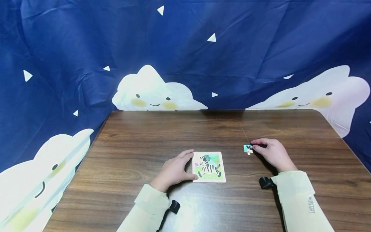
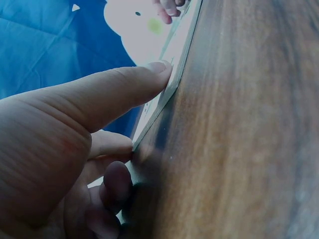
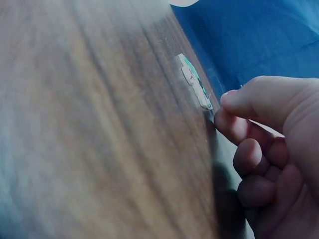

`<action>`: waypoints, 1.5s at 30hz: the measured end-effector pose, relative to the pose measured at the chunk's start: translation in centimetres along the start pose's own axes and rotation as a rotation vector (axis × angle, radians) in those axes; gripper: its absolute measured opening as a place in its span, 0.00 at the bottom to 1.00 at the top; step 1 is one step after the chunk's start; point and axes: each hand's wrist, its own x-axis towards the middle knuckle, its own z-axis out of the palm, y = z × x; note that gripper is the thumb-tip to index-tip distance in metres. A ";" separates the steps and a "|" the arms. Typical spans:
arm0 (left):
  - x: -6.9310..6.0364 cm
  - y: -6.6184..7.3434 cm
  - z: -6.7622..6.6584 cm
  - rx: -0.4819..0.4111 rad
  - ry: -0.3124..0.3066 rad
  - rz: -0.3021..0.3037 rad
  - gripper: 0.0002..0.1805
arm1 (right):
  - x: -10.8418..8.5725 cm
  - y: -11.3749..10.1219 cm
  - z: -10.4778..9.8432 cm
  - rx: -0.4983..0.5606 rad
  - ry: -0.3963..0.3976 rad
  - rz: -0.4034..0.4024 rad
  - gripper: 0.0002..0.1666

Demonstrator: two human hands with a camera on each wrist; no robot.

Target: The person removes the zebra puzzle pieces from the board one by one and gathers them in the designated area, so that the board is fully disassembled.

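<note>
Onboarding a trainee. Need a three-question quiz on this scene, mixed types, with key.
1. What animal is pictured on the square board?
2. True or false: the small piece lies on top of the square board.
3. Fill in, from the person's own sides: the ____ hand is at the square board's edge.

Key:
1. A zebra.
2. False; the small piece is apart from it, by the right hand.
3. Left; the left hand.

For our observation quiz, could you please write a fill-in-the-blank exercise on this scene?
The animal on the square picture board is a ____.
The left hand has its ____ at the board's near-left corner.
In the head view, the small piece and right hand are to the board's ____.
The backdrop cloth is mostly ____.
Missing words: zebra; thumb; right; blue.
</note>
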 end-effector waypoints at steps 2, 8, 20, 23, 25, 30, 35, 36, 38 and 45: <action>0.0 0.0 0.0 0.001 -0.001 -0.002 0.48 | 0.0 -0.1 0.0 0.005 -0.010 0.011 0.12; -0.1 0.0 0.0 0.006 0.002 0.001 0.49 | 0.0 -0.5 0.0 -0.001 -0.015 0.014 0.10; 0.0 -0.1 0.0 0.003 0.000 0.007 0.49 | 0.6 -0.7 0.2 -0.058 -0.043 -0.018 0.09; -0.1 -0.1 0.0 0.003 0.000 0.008 0.49 | 0.6 -0.9 0.2 -0.061 -0.047 -0.024 0.09; -0.1 -0.1 0.0 0.005 0.001 0.009 0.49 | 0.6 -0.9 0.2 -0.057 -0.045 -0.023 0.09; 0.0 -0.2 0.0 0.007 0.004 0.012 0.49 | 0.5 -0.8 0.3 -0.004 0.009 -0.026 0.09; -0.1 -0.2 0.1 0.009 -0.001 0.015 0.49 | 0.2 -0.7 0.3 0.040 0.062 -0.014 0.09; -0.1 -0.2 0.1 0.008 0.000 0.016 0.49 | 0.2 -0.8 0.3 0.047 0.067 -0.009 0.09; -0.1 -0.1 0.1 0.008 0.003 0.018 0.49 | 0.2 -1.1 0.3 0.055 0.073 0.001 0.10; 0.0 -0.1 -0.1 0.013 0.002 0.015 0.49 | 0.2 -2.0 0.3 0.077 0.080 0.000 0.10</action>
